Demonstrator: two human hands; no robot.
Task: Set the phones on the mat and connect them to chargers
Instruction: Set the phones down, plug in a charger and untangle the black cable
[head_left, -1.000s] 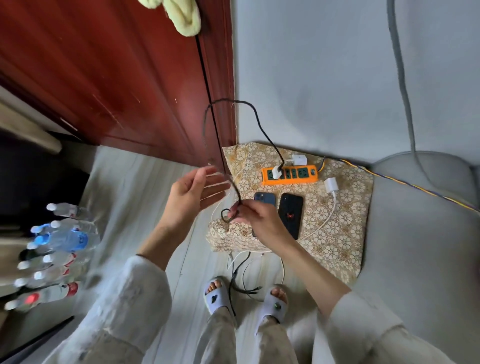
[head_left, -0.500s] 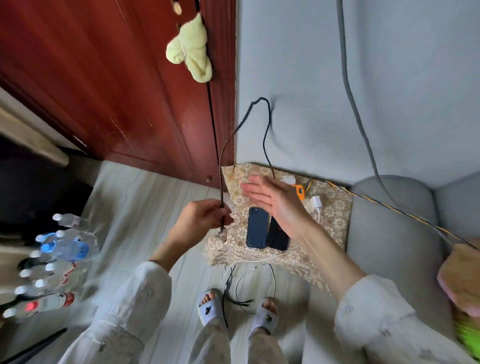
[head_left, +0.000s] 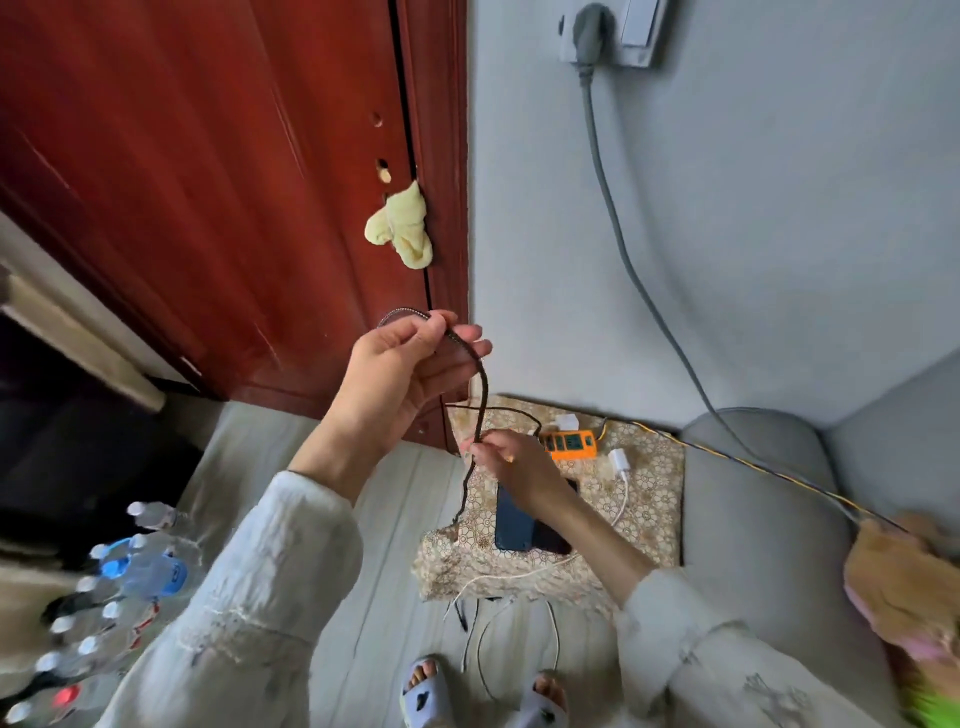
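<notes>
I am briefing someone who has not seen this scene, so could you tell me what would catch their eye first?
First, the dark braided cable, raised in the middle of the view: the left hand grips it high up and the right hand pinches it lower down. Below, an orange power strip and two dark phones lie on the patterned mat against the grey wall. A yellow cloth hangs on the red door at upper left.
</notes>
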